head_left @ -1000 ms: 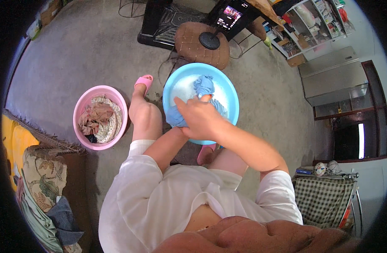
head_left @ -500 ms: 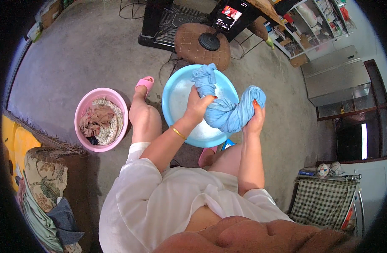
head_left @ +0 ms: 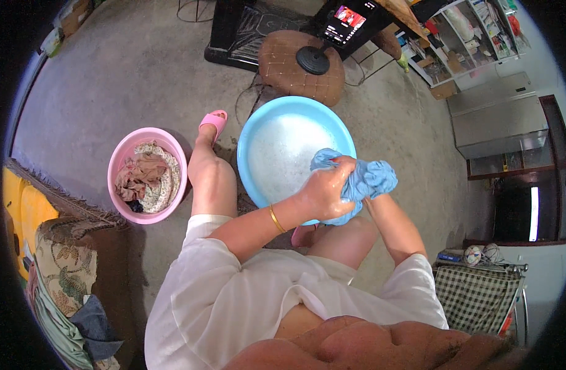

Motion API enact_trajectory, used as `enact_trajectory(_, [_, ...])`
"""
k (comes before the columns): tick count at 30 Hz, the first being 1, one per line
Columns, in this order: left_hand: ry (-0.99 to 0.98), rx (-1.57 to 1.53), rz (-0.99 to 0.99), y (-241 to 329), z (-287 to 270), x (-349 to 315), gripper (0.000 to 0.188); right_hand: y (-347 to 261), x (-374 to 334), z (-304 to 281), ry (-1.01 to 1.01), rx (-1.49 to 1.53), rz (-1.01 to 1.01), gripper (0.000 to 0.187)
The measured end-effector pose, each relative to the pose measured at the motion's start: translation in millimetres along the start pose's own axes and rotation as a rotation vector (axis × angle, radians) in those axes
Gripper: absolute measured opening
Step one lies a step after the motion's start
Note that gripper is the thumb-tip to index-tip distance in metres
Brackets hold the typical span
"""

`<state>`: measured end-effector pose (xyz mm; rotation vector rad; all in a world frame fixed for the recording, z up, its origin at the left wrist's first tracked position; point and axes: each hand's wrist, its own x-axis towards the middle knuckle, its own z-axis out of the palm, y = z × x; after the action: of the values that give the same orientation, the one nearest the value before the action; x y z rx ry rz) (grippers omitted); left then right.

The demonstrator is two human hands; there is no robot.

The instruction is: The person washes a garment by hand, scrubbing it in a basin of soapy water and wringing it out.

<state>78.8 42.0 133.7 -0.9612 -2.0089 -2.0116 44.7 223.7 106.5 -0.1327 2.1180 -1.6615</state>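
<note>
A wet-looking blue cloth (head_left: 376, 179) is bunched up over the right rim of a round light-blue basin (head_left: 249, 179). My left hand (head_left: 326, 192), a gold bangle on its wrist, is closed around the near-left part of the cloth. Behind the bundle, my right hand (head_left: 370, 203) grips its other end; most of those fingers are hidden by the fabric. Whitish, sudsy water (head_left: 287, 145) fills the basin, which stands on the floor between my legs.
To the left, a pink tub (head_left: 114, 192) holds brown and patterned clothes. Beyond the basin is a brown cushioned stool (head_left: 276, 68) bearing a phone (head_left: 350, 23) on a round-based stand. A cloth-draped sofa (head_left: 67, 246) stands at the lower left, and a checkered cloth (head_left: 477, 299) hangs at the right.
The blue cloth, a long twisted loop before, is now gathered into a compact bundle. My left hand has moved right and toward me, bringing both hands close together near the basin's right rim.
</note>
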Motion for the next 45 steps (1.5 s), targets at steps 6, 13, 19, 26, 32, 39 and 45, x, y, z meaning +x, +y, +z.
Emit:
enact_trajectory(6, [-0.092, 0.026, 0.048, -6.3, -2.4, 2.0, 0.054, 8.1, 6.9, -7.9, -0.242, -0.41, -0.437, 0.035])
enact_trajectory(13, [-0.059, 0.043, 0.174, -21.3, -9.3, 10.8, 0.052, 4.1, 15.8, -5.1, -0.226, -0.342, -0.285, 0.039])
enact_trajectory(19, [-0.001, -0.163, -0.219, -32.3, -14.6, 11.2, 0.053, -9.6, 26.8, -5.3, 0.131, 0.472, 0.358, 0.044])
enact_trajectory(26, [0.301, -0.602, -0.401, -45.2, -26.6, 18.1, 0.049, -26.5, 9.6, 4.9, 0.245, 1.004, 0.394, 0.054])
enact_trajectory(32, [0.229, -0.95, -0.602, -47.2, -17.4, 16.4, 0.045, 2.7, 17.7, 37.3, 0.117, 1.284, -0.112, 0.067])
enact_trajectory(39, [0.248, -1.121, -0.614, -41.4, -17.5, 20.1, 0.043, -3.4, 30.2, 46.9, 0.324, 1.584, -0.415, 0.06])
enact_trajectory(45, [0.376, -1.193, -0.757, -48.0, -20.9, 18.5, 0.031, -11.0, 16.9, 31.9, 0.263, 1.352, -0.38, 0.049])
